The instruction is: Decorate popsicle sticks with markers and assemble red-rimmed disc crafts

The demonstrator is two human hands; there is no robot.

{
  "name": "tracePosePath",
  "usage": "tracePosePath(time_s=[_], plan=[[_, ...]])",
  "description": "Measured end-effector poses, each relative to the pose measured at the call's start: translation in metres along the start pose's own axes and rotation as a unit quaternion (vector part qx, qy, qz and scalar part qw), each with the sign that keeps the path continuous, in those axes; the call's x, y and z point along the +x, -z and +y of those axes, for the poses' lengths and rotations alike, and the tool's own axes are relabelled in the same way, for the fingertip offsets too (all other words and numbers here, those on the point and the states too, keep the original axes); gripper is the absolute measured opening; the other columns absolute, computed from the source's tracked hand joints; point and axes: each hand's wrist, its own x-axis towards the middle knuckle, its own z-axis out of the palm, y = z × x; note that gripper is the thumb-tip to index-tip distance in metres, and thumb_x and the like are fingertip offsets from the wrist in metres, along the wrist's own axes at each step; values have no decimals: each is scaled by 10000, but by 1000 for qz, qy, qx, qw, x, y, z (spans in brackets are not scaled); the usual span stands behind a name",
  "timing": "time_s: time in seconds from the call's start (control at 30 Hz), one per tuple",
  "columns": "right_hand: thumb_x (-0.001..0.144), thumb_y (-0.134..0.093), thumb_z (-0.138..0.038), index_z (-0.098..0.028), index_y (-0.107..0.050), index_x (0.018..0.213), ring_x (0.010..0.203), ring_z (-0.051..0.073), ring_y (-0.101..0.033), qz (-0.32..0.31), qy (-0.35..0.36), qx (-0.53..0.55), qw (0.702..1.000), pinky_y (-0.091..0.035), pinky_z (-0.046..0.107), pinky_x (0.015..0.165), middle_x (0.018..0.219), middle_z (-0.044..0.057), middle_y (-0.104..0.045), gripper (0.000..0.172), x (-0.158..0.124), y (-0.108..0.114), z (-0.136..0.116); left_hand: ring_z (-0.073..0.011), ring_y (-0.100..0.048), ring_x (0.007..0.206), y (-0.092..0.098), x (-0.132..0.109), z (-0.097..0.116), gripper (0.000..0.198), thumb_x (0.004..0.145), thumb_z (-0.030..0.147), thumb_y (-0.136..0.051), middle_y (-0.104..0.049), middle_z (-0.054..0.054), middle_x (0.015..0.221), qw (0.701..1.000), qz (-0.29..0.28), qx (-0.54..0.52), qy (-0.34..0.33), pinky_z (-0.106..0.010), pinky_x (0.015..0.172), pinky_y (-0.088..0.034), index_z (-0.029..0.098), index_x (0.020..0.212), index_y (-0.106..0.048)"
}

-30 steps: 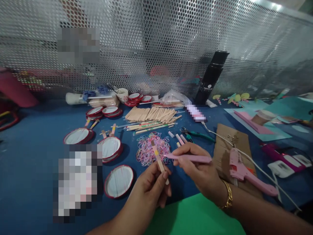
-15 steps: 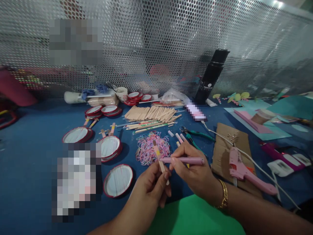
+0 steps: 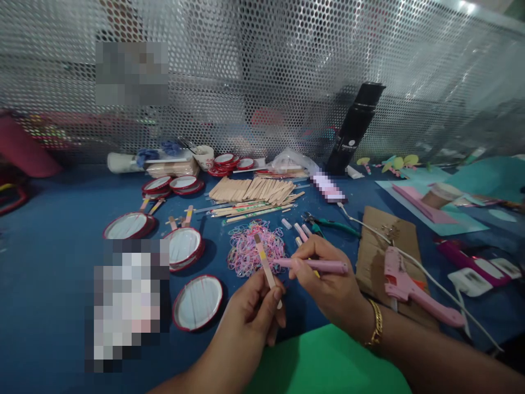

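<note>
Pinched in my left hand (image 3: 260, 306) is a wooden craft stick (image 3: 266, 268), tilted, with brown, pink and yellow bands on its upper part. My right hand (image 3: 324, 273) grips a pink marker (image 3: 322, 266) like a pen, its tip pointing left towards the stick, with a small gap between them. Just beyond my hands lies a heap of coloured rubber bands (image 3: 250, 246). Several capped markers (image 3: 301, 232) lie behind my right hand, beside green-handled pliers (image 3: 336, 225).
Round red-rimmed lids (image 3: 198, 302) stand at left, some with sticks attached. Plain craft sticks (image 3: 254, 190) lie at the back. On the right, a pink glue gun (image 3: 404, 284) rests on cardboard (image 3: 369, 246), its white cable trailing. A black bottle (image 3: 355, 128) stands by the mesh wall (image 3: 279, 71).
My right hand has moved slightly right, drawing the marker's tip away from the stick. My left hand keeps the stick in nearly the same place.
</note>
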Motion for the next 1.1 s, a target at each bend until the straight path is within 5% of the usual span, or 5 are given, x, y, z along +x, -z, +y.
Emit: tracePosePath(time_s=[1.1], plan=[[921, -583, -270, -218, -622, 731, 652, 133, -573, -4, 20, -14, 1000, -439, 284, 621, 693, -12, -615, 201, -1, -1, 0, -64, -381, 428, -1, 0, 0, 397, 856, 584, -631, -543, 51, 600, 1000, 8, -8, -4, -211, 420, -254, 203, 803, -534]])
